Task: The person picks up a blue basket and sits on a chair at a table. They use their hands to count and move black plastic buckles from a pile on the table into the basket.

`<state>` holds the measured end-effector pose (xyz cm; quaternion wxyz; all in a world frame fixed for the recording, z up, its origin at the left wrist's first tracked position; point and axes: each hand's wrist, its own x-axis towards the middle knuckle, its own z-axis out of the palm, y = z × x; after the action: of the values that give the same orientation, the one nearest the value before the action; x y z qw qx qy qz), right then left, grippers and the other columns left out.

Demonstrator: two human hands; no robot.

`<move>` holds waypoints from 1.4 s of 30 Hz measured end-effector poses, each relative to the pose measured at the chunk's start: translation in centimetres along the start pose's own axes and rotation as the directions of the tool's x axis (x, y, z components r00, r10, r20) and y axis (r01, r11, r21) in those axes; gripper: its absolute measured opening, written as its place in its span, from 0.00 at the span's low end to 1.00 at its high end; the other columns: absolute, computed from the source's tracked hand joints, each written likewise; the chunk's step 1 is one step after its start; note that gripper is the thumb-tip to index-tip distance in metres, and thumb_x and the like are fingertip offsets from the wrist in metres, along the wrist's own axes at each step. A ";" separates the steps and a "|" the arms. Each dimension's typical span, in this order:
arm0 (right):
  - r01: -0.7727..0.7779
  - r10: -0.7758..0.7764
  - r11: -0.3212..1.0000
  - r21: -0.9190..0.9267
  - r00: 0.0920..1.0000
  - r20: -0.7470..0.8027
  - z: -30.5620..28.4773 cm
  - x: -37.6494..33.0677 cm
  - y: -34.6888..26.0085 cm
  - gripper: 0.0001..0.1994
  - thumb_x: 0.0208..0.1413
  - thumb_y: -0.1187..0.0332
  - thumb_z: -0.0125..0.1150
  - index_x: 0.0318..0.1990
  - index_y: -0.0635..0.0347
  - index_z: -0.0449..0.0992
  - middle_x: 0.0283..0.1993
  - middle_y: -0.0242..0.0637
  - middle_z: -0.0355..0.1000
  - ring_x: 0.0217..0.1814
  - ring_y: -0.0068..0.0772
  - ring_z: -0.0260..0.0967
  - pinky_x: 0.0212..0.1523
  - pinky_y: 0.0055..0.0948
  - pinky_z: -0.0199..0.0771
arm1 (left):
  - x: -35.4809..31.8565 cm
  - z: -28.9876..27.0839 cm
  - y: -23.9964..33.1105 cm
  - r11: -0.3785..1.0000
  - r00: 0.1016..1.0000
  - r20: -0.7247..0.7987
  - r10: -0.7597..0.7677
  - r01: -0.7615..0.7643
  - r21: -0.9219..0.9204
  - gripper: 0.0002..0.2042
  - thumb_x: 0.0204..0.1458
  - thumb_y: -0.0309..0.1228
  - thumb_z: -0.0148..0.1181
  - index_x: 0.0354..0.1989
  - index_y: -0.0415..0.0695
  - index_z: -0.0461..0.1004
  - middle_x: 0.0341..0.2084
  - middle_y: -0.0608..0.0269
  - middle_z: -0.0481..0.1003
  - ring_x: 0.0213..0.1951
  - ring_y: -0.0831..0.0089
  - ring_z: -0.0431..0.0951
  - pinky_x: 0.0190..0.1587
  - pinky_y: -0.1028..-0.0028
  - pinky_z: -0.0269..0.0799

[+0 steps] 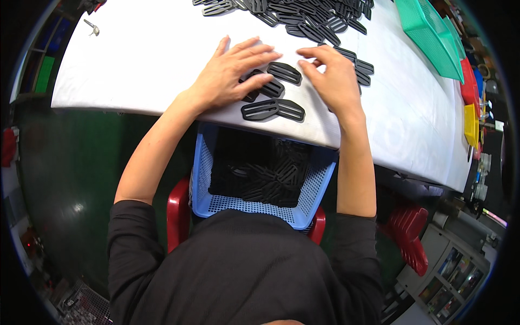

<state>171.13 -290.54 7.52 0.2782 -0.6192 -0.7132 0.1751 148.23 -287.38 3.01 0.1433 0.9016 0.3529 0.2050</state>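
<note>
My left hand (233,73) lies palm down with its fingers spread over a few black plastic strap sliders (270,85), which its thumb overlaps. Part of that group is hidden beneath the palm. Between my two hands sits a single slider (284,72). Nearer the table's front edge, two more sliders (272,110) lie end to end. My right hand (333,78) is bent over the table, thumb and forefinger apart with nothing visible between them. Close by its outer side are several sliders (364,67), partly covered by the hand.
A large pile of black sliders (309,16) covers the far side of the white table (135,65). Below its front edge, a blue basket (203,162) holds many black pieces. Green baskets (433,40) stand at the far right; a small metal object (92,27) lies far left.
</note>
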 end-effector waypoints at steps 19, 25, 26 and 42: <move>0.106 -0.137 0.981 -0.165 0.971 -0.194 -3.2 -10.2 6.7 0.16 0.45 0.69 0.68 0.45 0.56 0.80 0.47 0.31 0.75 0.49 0.37 0.69 0.49 0.33 0.70 | -1.5 0.2 10.0 0.717 0.895 0.110 0.432 -0.267 -0.644 0.12 0.49 0.26 0.64 0.44 0.45 0.80 0.44 0.59 0.78 0.53 0.60 0.75 0.54 0.62 0.72; 0.142 -0.281 0.887 -0.440 0.921 -0.270 -2.0 -9.5 6.1 0.11 0.46 0.69 0.66 0.40 0.56 0.79 0.39 0.28 0.74 0.40 0.32 0.70 0.38 0.32 0.67 | 7.9 1.2 6.7 0.955 0.951 -0.136 0.276 -0.288 -0.070 0.15 0.50 0.26 0.63 0.48 0.44 0.77 0.44 0.61 0.78 0.48 0.62 0.75 0.51 0.67 0.73; 0.089 -0.232 0.906 -0.413 0.922 -0.310 -1.9 -9.4 5.5 0.08 0.49 0.71 0.63 0.38 0.57 0.79 0.37 0.31 0.74 0.39 0.33 0.70 0.37 0.32 0.67 | 9.3 1.9 5.9 0.954 0.945 -0.143 0.296 -0.301 -0.015 0.15 0.50 0.27 0.63 0.48 0.45 0.77 0.45 0.62 0.78 0.48 0.63 0.75 0.51 0.67 0.72; -0.132 -0.019 0.895 -0.425 0.943 -0.332 0.1 -5.3 4.6 0.18 0.45 0.64 0.70 0.43 0.60 0.75 0.39 0.34 0.67 0.42 0.36 0.67 0.38 0.32 0.74 | 8.7 3.1 4.1 0.959 0.954 -0.104 0.281 -0.276 0.061 0.05 0.50 0.28 0.62 0.35 0.44 0.77 0.24 0.63 0.72 0.33 0.65 0.74 0.36 0.68 0.72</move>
<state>175.08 -294.93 3.74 0.2399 -0.7070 -0.6594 -0.0886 157.91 -284.62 4.28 0.0725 0.9325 0.2342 0.2651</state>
